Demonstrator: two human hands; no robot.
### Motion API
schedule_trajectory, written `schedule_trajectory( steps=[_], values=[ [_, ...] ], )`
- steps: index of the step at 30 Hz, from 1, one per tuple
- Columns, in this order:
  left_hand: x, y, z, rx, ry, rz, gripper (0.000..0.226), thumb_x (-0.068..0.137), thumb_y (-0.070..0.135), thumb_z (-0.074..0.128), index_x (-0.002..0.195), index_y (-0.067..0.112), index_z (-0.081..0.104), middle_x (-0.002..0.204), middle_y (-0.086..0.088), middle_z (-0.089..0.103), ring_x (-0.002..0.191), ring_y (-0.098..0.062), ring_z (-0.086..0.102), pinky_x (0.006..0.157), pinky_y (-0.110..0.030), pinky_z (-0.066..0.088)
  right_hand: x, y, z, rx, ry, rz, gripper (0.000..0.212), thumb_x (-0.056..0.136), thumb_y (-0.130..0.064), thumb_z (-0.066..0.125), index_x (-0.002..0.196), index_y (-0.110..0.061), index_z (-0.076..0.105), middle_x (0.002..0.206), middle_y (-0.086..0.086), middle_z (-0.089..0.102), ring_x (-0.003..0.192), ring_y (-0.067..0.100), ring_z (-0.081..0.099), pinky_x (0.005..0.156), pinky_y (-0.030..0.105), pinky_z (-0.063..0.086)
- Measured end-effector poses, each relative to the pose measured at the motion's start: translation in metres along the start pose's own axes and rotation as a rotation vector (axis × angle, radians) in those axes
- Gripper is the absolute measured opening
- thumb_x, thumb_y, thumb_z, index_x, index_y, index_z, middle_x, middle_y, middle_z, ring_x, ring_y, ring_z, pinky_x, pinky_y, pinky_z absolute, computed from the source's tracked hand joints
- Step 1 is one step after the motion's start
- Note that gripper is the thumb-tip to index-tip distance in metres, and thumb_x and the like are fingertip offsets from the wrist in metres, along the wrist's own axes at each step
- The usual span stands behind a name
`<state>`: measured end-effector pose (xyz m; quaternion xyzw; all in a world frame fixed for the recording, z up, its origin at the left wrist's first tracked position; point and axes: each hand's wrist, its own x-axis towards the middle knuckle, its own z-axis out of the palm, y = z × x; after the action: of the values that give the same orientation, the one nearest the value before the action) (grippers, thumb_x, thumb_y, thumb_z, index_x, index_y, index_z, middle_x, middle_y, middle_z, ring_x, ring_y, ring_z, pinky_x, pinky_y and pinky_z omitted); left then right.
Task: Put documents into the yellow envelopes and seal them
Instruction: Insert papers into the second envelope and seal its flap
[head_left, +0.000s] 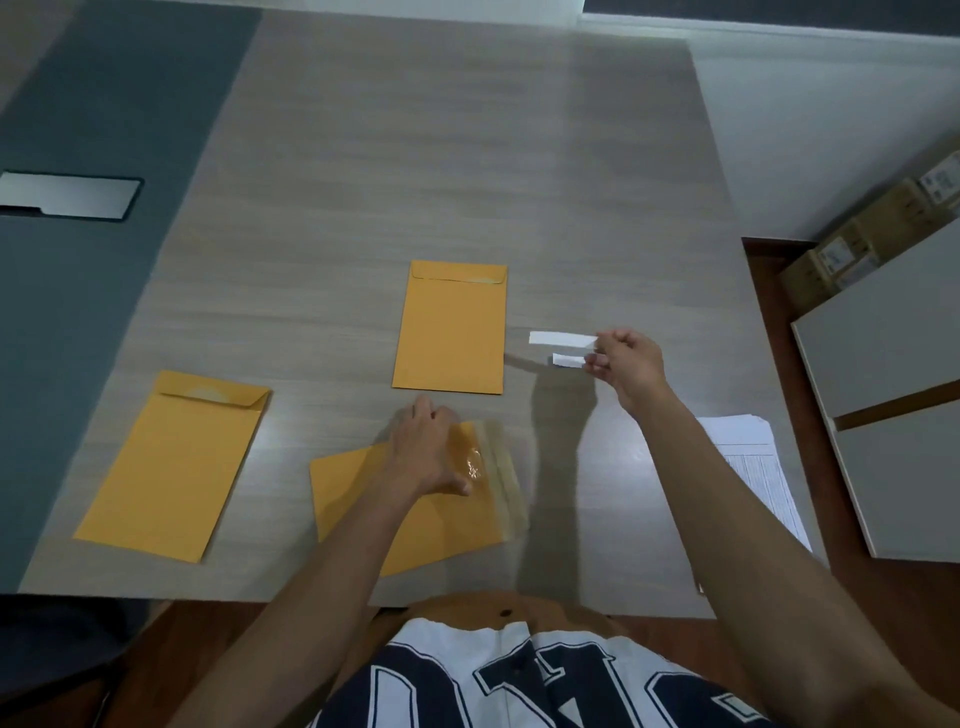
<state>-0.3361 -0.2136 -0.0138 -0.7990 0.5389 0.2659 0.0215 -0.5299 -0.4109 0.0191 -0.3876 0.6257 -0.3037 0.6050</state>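
Three yellow envelopes lie on the wooden table (441, 156). One envelope (451, 327) sits in the middle with its flap folded down, another (171, 462) at the left. The nearest envelope (358, 499) lies sideways, its flap open at the right with a glossy adhesive band (501, 478) showing. My left hand (434, 449) presses flat on that envelope near the flap. My right hand (626, 364) is raised to the right and pinches a short white paper strip (569, 359). A longer white strip (561, 339) lies just beyond it.
A stack of white printed documents (748, 467) lies at the table's right edge, partly under my right forearm. A grey cabinet (883, 395) and cardboard boxes (862, 244) stand to the right. A metal plate (67, 195) sits in the dark surface at the left.
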Motion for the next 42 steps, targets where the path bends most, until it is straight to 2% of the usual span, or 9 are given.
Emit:
schedule_trajectory(
  steps=[5,10,13,19,23,27,33,39,42],
  values=[
    [0.010,-0.014,-0.032,-0.304,-0.065,-0.040,0.077,0.056,0.055,0.087,0.108,0.018,0.045,0.101,0.000,0.058,0.096,-0.026,0.057,0.068,-0.037,0.045,0.040,-0.016,-0.001,-0.270,0.105,-0.046,0.015,0.086,-0.001,0.061,0.080,-0.014,0.063,0.087,0.009,0.063,0.050,0.014,0.057,0.063,0.034,0.058],
    [0.022,-0.015,-0.070,-0.483,0.031,-0.117,0.097,0.065,0.049,0.085,0.137,0.004,0.038,0.131,-0.012,0.051,0.119,-0.030,0.049,0.091,-0.041,0.045,0.063,-0.020,-0.004,-0.561,0.200,-0.117,0.013,0.080,-0.010,0.062,0.081,-0.020,0.070,0.088,0.002,0.071,0.086,0.023,0.067,0.088,0.032,0.054],
    [0.038,-0.019,-0.076,-0.594,0.064,-0.154,0.080,0.061,0.055,0.085,0.118,0.011,0.047,0.112,-0.001,0.053,0.101,-0.021,0.052,0.087,-0.042,0.049,0.067,-0.021,-0.005,-0.637,0.229,-0.111,0.014,0.083,-0.011,0.064,0.093,-0.011,0.073,0.099,0.005,0.072,0.095,0.021,0.064,0.080,0.021,0.043],
    [0.070,-0.023,-0.079,-0.790,0.095,-0.281,0.117,0.049,0.074,0.078,0.143,0.016,0.038,0.143,-0.003,0.048,0.129,-0.026,0.047,0.099,-0.047,0.048,0.072,-0.020,-0.007,-0.750,0.277,-0.078,0.025,0.081,-0.017,0.067,0.104,-0.007,0.069,0.108,0.009,0.069,0.092,0.020,0.059,0.076,0.022,0.039],
    [0.096,-0.022,-0.085,-0.886,0.161,-0.362,0.083,0.071,0.051,0.079,0.134,0.011,0.043,0.126,-0.001,0.053,0.118,-0.026,0.052,0.095,-0.044,0.050,0.069,-0.022,0.001,-0.816,0.315,-0.143,0.032,0.081,-0.025,0.067,0.108,-0.009,0.066,0.115,0.011,0.063,0.101,0.026,0.061,0.079,0.027,0.042],
    [0.119,-0.021,-0.097,-0.945,0.216,-0.402,0.044,0.083,0.029,0.069,0.117,0.010,0.049,0.098,0.001,0.054,0.101,-0.027,0.059,0.087,-0.041,0.052,0.052,-0.023,0.038,-0.687,0.174,-0.328,0.020,0.086,-0.023,0.063,0.101,-0.010,0.067,0.090,0.006,0.069,0.081,0.019,0.064,0.072,0.023,0.043],
    [0.156,-0.027,-0.106,-0.968,0.217,-0.410,0.042,0.082,0.029,0.068,0.113,0.010,0.048,0.101,-0.006,0.058,0.095,-0.030,0.060,0.085,-0.045,0.053,0.039,-0.013,0.106,-0.655,-0.104,-0.335,0.034,0.092,-0.027,0.064,0.123,-0.017,0.058,0.104,-0.002,0.062,0.080,0.009,0.062,0.068,0.019,0.051],
    [0.180,-0.032,-0.106,-0.943,0.186,-0.328,0.029,0.083,0.019,0.067,0.101,0.013,0.046,0.085,0.000,0.055,0.084,-0.025,0.059,0.070,-0.036,0.049,0.059,-0.008,0.143,-0.681,-0.067,-0.364,0.053,0.087,-0.024,0.071,0.133,-0.019,0.046,0.126,0.003,0.055,0.103,0.020,0.062,0.091,0.035,0.052],
    [0.183,-0.037,-0.104,-1.023,0.163,-0.276,0.036,0.081,0.012,0.071,0.109,0.014,0.047,0.097,-0.002,0.060,0.090,-0.023,0.062,0.077,-0.039,0.053,0.066,-0.017,0.147,-0.576,-0.058,-0.293,0.064,0.085,-0.020,0.073,0.140,-0.017,0.040,0.123,-0.001,0.056,0.107,0.017,0.058,0.091,0.029,0.049]
  ],
)
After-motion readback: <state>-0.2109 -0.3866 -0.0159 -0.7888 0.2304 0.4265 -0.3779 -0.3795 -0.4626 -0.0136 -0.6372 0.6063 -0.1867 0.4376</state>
